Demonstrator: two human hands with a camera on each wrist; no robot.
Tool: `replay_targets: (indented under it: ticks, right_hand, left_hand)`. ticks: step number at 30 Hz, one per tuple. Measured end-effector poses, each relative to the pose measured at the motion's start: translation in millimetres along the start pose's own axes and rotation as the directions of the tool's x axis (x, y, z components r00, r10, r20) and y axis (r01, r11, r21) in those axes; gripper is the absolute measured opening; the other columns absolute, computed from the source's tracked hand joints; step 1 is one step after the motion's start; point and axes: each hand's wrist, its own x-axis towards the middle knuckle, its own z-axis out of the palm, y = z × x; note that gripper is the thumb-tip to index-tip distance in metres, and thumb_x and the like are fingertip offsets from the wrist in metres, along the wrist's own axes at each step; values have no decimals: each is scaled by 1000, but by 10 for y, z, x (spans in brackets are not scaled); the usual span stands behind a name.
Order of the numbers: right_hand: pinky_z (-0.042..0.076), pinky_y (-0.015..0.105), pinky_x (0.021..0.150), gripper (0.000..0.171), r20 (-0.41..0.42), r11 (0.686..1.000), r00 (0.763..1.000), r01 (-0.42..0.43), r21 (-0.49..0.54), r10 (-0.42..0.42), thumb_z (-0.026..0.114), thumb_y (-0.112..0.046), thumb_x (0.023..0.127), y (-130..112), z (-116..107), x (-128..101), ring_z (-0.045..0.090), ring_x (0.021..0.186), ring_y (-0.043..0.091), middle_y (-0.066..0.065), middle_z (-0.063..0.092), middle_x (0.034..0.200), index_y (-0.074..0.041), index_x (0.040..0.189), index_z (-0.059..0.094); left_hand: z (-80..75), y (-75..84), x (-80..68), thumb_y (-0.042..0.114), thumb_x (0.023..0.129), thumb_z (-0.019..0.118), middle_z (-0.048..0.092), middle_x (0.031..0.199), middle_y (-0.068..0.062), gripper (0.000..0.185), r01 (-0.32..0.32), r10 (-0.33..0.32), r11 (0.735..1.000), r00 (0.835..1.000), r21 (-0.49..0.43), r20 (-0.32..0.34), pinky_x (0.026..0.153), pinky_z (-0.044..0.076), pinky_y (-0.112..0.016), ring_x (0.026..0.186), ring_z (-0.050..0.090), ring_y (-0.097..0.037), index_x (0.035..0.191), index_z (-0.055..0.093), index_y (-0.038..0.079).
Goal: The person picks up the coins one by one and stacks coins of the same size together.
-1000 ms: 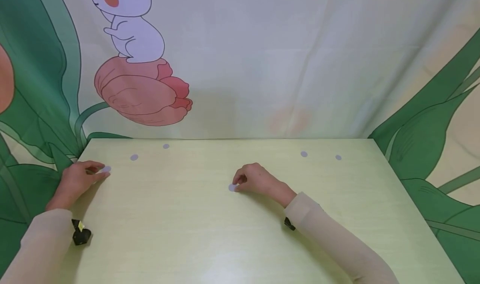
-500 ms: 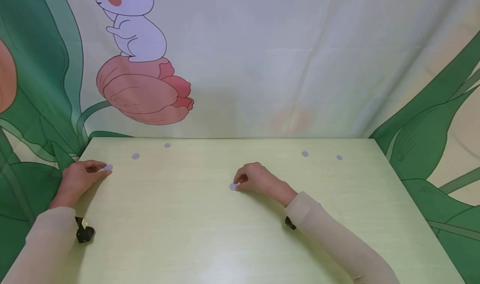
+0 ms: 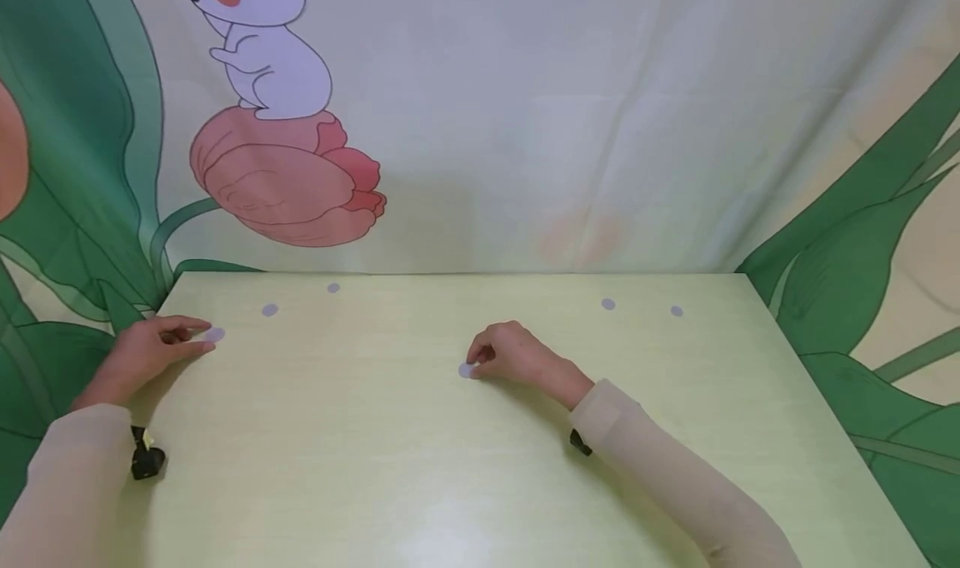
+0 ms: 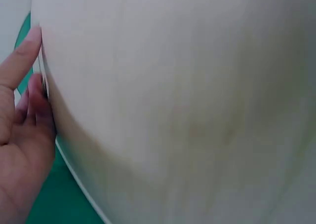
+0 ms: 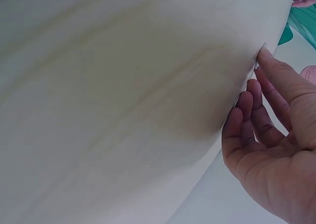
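Note:
Along the left edge of the table, in the head view, my left hand [image 3: 150,347] is beside a small pale lilac disc [image 3: 215,334]. Its thumb and forefinger stand apart at the disc's near and far sides. The left wrist view shows this hand [image 4: 24,115] low at the table edge, the disc not clearly visible. Near the table's middle my right hand [image 3: 517,358] pinches a similar disc [image 3: 466,371] between thumb and forefinger. In the right wrist view, a thin pale edge of that disc [image 5: 263,46] shows at the thumb tip.
Other lilac discs lie near the back of the pale table [image 3: 360,468]: one disc [image 3: 270,310] and another disc [image 3: 333,288] on the left, a disc [image 3: 608,304] and a last disc [image 3: 677,311] on the right. A printed curtain [image 3: 480,135] hangs behind.
The left hand's thumb and fingertips have drawn slightly back to the left and spread from the disc, which stays in place. The right hand has kept its position.

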Motion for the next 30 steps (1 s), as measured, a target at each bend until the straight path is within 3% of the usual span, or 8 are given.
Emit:
replay_targets:
  ticks: [5,11,23,27,30]
  right_hand:
    - [49,25,77,9,5,1000,1000,-6,-14,6,80,-15,89,3,-17,8,57,83,12,-5,68,88,-13,98,79]
    - [49,25,77,10,8,1000,1000,-8,-14,8,80,-15,89,-17,-18,0,57,82,12,-5,68,87,-12,99,79]
    - [48,23,76,10,8,1000,1000,-14,-19,14,81,-15,89,-21,-6,-3,56,81,12,-6,67,86,-12,98,79]
    - [49,24,76,10,7,1000,1000,-18,-8,18,81,-15,89,-19,-3,-7,56,82,12,-6,67,86,-13,98,79]
    - [49,25,76,10,2,1000,1000,-17,-2,17,81,-15,89,-17,-4,-9,56,82,12,-5,67,87,-13,98,79]
  left_hand:
    - [-123,-38,57,51,95,67,54,117,-18,66,-41,36,998,993,40,108,76,45,-37,102,46,-31,141,59,6]
    - [-169,-36,90,49,96,67,54,121,-20,63,-45,38,998,986,39,160,80,43,-45,107,44,-34,141,60,6]
    - [-112,-48,58,42,96,70,61,116,-16,51,-103,99,994,989,34,107,78,46,-35,101,49,-26,132,67,5]
    - [-77,2,13,41,97,69,64,116,-17,47,-123,119,991,991,51,67,81,47,-36,104,54,-29,128,69,7]
    - [-57,39,-19,42,96,69,64,121,-19,47,-127,125,991,991,42,48,82,47,-29,110,56,-33,128,68,7]
